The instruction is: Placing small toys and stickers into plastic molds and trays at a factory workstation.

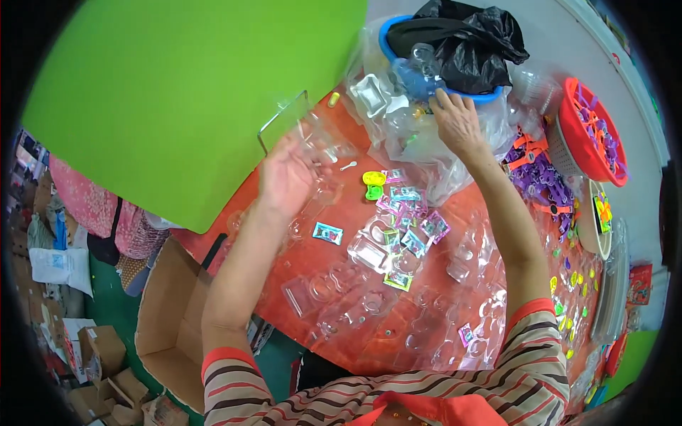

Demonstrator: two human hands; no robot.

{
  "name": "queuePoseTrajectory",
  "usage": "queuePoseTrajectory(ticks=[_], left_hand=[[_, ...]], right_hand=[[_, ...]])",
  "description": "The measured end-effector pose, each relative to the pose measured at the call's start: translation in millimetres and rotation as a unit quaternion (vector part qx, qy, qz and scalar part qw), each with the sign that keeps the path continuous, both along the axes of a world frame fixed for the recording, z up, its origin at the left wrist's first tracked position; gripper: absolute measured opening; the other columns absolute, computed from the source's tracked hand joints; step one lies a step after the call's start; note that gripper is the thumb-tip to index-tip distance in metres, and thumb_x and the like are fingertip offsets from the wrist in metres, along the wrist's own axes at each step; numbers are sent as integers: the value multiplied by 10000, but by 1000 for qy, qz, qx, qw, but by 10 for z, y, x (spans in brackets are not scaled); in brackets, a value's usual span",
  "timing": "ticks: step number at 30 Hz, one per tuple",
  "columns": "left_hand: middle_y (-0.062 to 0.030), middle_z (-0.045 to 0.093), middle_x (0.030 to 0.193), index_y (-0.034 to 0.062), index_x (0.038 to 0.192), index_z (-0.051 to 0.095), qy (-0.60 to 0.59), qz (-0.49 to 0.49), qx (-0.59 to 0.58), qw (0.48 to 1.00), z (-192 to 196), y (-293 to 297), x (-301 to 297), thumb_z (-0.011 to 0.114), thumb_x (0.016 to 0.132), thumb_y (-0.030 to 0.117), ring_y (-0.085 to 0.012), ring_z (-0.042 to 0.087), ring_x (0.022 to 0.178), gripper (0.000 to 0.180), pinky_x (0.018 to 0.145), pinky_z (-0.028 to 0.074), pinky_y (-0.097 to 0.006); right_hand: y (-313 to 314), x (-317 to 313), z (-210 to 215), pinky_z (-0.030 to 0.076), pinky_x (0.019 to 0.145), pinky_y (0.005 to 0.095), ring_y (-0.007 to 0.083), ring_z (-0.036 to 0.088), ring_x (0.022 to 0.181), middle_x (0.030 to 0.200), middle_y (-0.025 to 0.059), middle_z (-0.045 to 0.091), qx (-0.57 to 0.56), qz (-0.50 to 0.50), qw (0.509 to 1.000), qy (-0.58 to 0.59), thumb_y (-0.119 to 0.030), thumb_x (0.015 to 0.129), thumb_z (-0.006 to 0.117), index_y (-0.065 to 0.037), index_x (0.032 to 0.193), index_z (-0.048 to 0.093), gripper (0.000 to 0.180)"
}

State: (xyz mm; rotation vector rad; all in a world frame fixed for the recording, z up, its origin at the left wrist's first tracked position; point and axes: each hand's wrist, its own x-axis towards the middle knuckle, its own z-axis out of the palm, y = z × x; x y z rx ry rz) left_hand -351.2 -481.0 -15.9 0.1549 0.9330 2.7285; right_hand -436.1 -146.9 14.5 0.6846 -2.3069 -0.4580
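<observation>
A thin clear plastic tray [328, 142] is in my left hand [286, 174], whose palm faces up with the fingers curled at the tray's edge. My right hand [458, 124] reaches forward over a clear plastic bag [455, 167], its fingers apart and pointing down near the rim of a blue basin [490, 96]. Between my arms, small pink and blue sachets [413, 243] lie on clear moulded trays [369, 252]. A yellow toy piece [373, 177] sits against a green one [374, 192], with a small white spoon [348, 165] to their left.
Black plastic [483, 60] fills the basin. A red basket [574, 106] of purple and orange parts stands at the right, above a purple heap [545, 188]. A green board [192, 92] covers the left, with a wire frame [283, 113] at its edge. Below is an open cardboard box [167, 312].
</observation>
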Motion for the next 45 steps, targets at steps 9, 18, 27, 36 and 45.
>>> queuePoseTrajectory(ticks=[9, 18, 27, 36, 45], left_hand=[[-102, 609, 969, 64, 1349, 352, 141, 104, -210, 962, 229, -406, 158, 536, 918, 162, -171, 633, 782, 478, 705, 509, -326], [-76, 585, 1007, 66, 1352, 358, 91, 84, -195, 973, 58, -75, 157, 541, 901, 138, -147, 587, 890, 492, 775, 478, -305], [-102, 608, 1004, 65, 1395, 297, 111, 68, -161, 978, -19, -75, 146, 550, 912, 175, -189, 613, 873, 557, 818, 505, -377], [-135, 612, 1045, 83, 1385, 328, 145, 58, -98, 983, 109, 81, -29, 538, 909, 130, -220, 597, 990, 523, 879, 494, -397], [-68, 613, 956, 120, 1343, 424, 167, -16, -287, 943, 105, 1107, -1168, 518, 876, 112, -192, 596, 807, 477, 776, 457, -317]], right_hand=[[-1101, 484, -159, 432, 736, 345, 234, 548, 845, 895, 73, 551, -67, 160, 982, -81, -109, 708, 577, -80, 783, 591, 81], [-1050, 465, -423, 411, 839, 472, 292, 553, 979, 1034, 66, 603, -211, 120, 955, -172, -147, 802, 611, -95, 962, 653, 173], [-950, 256, -729, 467, 749, 285, 149, 519, 933, 968, 50, 535, -684, 128, 690, -197, -28, 768, 583, -36, 1098, 593, 330], [-1113, 280, -213, 444, 725, 216, 106, 511, 853, 906, 9, 554, -835, 219, 435, -254, 108, 652, 553, -15, 1050, 615, 421], [-569, 27, 206, 349, 973, 417, 354, 443, 1177, 1289, 196, 454, -481, 85, 864, 122, -54, 745, 604, -85, 1161, 583, 419]])
